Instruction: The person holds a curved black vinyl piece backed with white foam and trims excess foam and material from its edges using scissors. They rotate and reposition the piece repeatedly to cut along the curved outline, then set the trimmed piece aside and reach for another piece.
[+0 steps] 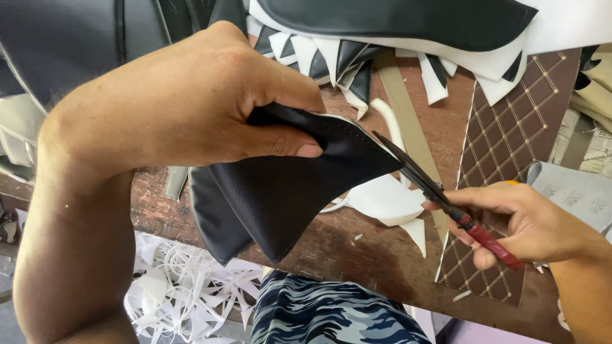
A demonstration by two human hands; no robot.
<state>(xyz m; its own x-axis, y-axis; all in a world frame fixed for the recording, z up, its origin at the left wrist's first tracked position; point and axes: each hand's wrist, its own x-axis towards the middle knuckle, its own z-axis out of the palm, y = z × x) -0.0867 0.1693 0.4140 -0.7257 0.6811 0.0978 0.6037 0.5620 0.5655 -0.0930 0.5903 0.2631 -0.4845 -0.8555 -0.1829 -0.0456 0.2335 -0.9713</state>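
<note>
My left hand (191, 102) pinches a folded piece of black leather (287, 191) with a stitched seam, thumb on top, holding it up over the table edge. My right hand (523, 220) grips scissors (440, 194) with red handles. The dark blades point up and left, and their tips meet the right edge of the black piece where a white foam lining shows.
White foam offcuts (389, 200) lie on the worn brown wooden table (363, 251). A brown quilted diamond-pattern sheet (510, 134) lies at right, and black and white cut pieces (395, 38) are piled at the back. Thin white trimmings (178, 286) litter the floor below. Camouflage fabric (319, 312) shows at bottom.
</note>
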